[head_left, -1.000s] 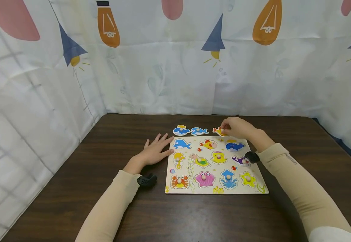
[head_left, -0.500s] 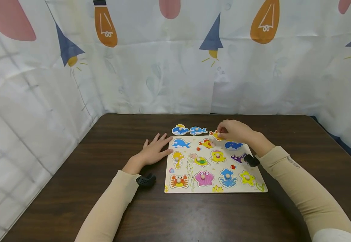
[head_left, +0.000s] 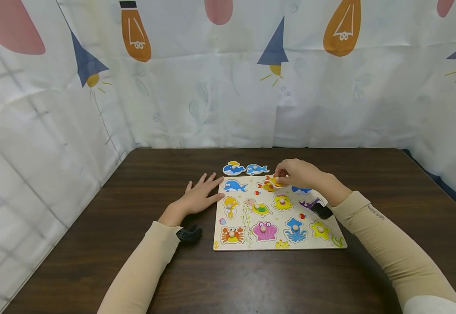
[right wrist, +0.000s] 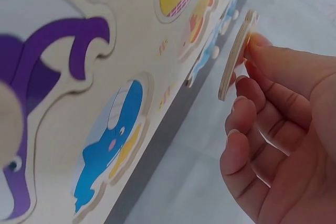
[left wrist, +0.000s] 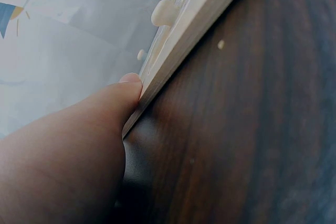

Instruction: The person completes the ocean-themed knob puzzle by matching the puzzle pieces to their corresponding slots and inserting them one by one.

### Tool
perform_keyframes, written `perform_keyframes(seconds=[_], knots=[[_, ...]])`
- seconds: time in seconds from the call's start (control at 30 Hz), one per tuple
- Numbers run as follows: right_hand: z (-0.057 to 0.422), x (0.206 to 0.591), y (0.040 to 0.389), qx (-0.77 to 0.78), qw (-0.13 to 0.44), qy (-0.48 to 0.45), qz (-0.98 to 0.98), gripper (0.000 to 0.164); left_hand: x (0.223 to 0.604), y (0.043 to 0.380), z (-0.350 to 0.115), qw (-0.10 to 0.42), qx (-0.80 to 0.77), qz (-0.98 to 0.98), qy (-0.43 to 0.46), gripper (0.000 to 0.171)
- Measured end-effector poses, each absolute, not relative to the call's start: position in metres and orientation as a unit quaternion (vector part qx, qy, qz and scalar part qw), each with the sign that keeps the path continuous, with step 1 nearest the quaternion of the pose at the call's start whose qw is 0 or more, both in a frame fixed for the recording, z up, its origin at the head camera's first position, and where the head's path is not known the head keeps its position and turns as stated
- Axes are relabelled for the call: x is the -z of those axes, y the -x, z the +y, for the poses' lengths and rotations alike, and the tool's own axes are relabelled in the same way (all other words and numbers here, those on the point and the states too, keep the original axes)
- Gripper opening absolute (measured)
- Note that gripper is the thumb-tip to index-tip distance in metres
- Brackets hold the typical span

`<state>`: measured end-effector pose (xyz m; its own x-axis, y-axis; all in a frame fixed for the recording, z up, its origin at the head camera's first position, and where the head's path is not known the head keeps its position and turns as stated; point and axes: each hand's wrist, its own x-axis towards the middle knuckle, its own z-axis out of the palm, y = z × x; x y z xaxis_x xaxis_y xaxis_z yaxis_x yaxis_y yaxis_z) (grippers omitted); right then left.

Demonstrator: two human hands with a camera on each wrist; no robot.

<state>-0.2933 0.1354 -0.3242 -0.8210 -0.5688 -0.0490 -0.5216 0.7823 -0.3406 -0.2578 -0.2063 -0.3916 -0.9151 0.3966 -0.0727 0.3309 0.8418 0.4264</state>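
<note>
My right hand (head_left: pixel 300 173) pinches a fish puzzle piece (head_left: pixel 276 181), yellow and red, above the upper part of a wooden peg puzzle board (head_left: pixel 315 245). In the right wrist view the fish piece (right wrist: pixel 234 59) stands tilted, edge-on, with thumb and fingertips at its back and the other fingers curled. It overlaps the printed fish recess in the head view. My left hand (head_left: pixel 197 199) lies with fingers spread at the board's left edge. The left wrist view has the thumb (left wrist: pixel 126 95) against the side of the board.
Two whale pieces, one with a yellow top (head_left: pixel 233 168) and one light blue (head_left: pixel 257 169), lie behind the board. Knobbed pieces such as the crab (head_left: pixel 232 236), turtle (head_left: pixel 260 208) and starfish (head_left: pixel 321 230) sit in it. A patterned curtain (head_left: pixel 228 109) hangs behind the brown table (head_left: pixel 165 174).
My right hand has carried the fish piece left and toward me, from behind the board to over its upper part. My left hand stays at the board's left edge.
</note>
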Motion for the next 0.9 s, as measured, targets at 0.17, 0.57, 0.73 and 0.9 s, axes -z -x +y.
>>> perform_keyframes(seconds=[0.17, 0.57, 0.73, 0.9], knots=[[0.129, 0.325, 0.293, 0.162, 0.084, 0.297, 0.937, 0.007, 0.391, 0.259, -0.206, 0.083, -0.205, 0.956, -0.191, 0.071], [0.115, 0.333, 0.298, 0.150, 0.097, 0.303, 0.936, 0.007, 0.392, 0.258, -0.206, 0.084, -0.210, 0.955, -0.192, 0.072], [0.113, 0.337, 0.303, 0.142, 0.108, 0.298, 0.938, 0.007, 0.391, 0.258, -0.206, 0.087, -0.208, 0.956, -0.189, 0.071], [0.112, 0.340, 0.309, 0.144, 0.120, 0.299, 0.936, 0.007, 0.391, 0.258, -0.207, 0.085, -0.204, 0.956, -0.191, 0.071]])
